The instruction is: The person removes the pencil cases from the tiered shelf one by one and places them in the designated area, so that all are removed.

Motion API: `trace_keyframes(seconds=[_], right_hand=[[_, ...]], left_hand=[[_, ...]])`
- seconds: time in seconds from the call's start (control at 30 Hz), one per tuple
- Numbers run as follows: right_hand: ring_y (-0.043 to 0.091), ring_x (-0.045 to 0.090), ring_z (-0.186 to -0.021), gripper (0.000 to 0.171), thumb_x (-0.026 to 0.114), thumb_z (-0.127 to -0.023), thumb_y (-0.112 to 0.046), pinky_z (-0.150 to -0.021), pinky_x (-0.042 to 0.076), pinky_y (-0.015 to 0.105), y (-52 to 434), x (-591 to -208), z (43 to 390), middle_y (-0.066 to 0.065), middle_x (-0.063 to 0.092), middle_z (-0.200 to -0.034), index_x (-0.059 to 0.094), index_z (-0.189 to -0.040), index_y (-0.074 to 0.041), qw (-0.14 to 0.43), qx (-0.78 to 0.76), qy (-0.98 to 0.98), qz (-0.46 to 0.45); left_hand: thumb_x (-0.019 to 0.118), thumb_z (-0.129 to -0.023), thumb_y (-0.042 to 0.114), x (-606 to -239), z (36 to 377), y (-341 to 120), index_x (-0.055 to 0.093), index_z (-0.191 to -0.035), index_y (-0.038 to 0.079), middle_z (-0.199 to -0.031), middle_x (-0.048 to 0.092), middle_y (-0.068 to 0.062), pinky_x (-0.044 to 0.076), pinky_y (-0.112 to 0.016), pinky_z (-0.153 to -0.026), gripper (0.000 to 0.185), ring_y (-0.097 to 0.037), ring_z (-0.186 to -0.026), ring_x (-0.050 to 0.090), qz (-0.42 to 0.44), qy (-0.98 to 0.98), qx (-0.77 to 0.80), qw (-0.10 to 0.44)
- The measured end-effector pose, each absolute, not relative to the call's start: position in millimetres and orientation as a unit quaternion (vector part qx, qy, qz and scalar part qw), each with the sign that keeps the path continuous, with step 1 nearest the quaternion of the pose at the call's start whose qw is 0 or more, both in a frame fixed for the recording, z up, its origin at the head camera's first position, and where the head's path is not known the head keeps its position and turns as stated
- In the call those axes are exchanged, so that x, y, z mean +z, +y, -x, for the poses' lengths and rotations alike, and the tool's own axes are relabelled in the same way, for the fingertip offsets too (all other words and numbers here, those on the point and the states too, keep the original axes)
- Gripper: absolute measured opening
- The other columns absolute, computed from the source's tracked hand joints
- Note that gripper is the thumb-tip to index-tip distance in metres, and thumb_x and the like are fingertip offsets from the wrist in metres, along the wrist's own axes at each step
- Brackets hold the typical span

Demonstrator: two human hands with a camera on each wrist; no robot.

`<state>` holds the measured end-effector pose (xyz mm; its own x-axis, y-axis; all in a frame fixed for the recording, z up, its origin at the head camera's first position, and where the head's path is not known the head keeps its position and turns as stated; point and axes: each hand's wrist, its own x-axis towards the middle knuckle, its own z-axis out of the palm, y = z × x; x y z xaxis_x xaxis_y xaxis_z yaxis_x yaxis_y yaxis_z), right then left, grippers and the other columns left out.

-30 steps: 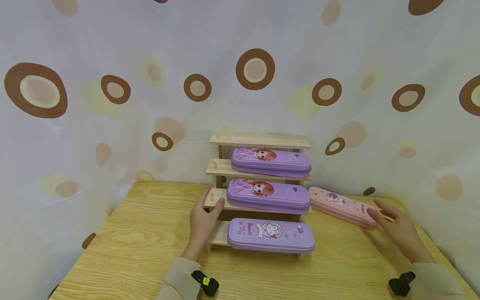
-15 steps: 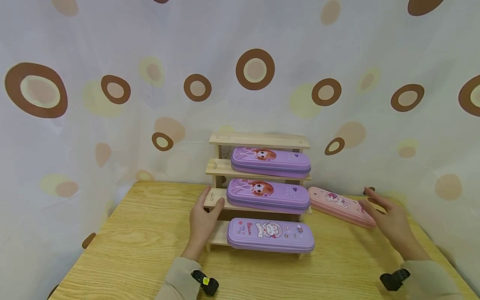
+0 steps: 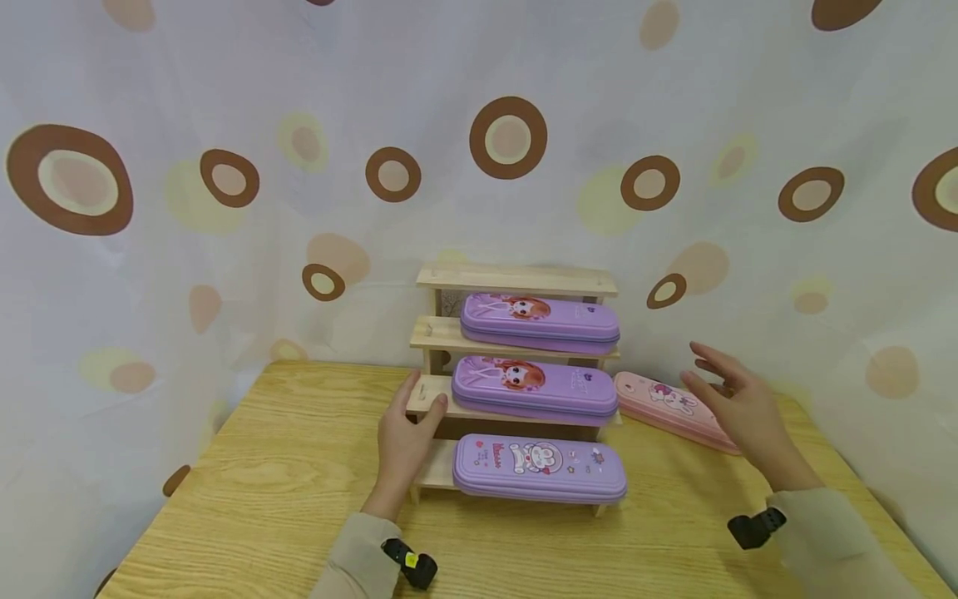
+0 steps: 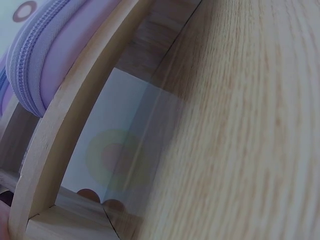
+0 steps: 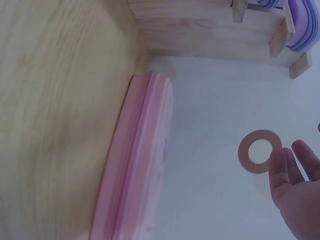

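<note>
A stepped wooden rack [image 3: 516, 281] carries three purple pencil cases. A pencil case with a bunny [image 3: 539, 468] lies on the lowest step. Two more, a middle pencil case [image 3: 554, 389] and an upper pencil case [image 3: 569, 323], show a red-haired girl. My left hand [image 3: 404, 437] holds the rack's left end, thumb at the front of the second step. A pink bunny pencil case [image 3: 666, 406] lies slanted on the table right of the rack, its zip side visible in the right wrist view [image 5: 132, 165]. Above its near end hovers my right hand [image 3: 741, 416], fingers loosely extended, holding nothing.
The wooden table [image 3: 299, 482] extends to both sides of the rack and in front of it. Behind stands a pale patterned wall covering [image 3: 449, 83] with brown rings. The rack's top step bears no case.
My right hand has moved left and away from the near end of the pink pencil case, rising over it. The pink pencil case, the rack and my left hand stay in place.
</note>
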<state>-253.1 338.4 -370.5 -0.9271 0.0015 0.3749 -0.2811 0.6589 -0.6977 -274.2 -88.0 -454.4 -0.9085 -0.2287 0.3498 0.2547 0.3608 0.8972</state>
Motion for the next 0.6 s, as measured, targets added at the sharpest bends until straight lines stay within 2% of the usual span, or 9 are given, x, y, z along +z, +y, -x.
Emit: trace_keyframes(seconds=[0.27,0.6], right_hand=[[0.027,0.043,-0.118,0.052,0.061,-0.087,-0.030,-0.079,0.038,0.005,318,-359,264,-0.001,0.036,-0.139,0.043,-0.135,-0.028,0.191,0.424,-0.877,-0.118],[0.028,0.043,-0.118,0.049,0.062,-0.087,-0.018,-0.081,0.044,0.013,283,-344,271,0.004,0.040,-0.135,0.047,-0.133,-0.018,0.194,0.473,-0.839,-0.187]], left_hand=[[0.061,-0.079,0.053,-454,274,-88,0.044,-0.134,0.027,-0.134,0.044,0.005,0.035,-0.040,-0.098,0.063,-0.017,-0.123,0.038,0.009,-0.797,-0.565,0.214],[0.062,-0.079,0.051,-454,273,-88,0.045,-0.134,0.023,-0.134,0.044,0.004,0.031,-0.040,-0.101,0.065,-0.019,-0.124,0.038,0.006,-0.798,-0.564,0.213]])
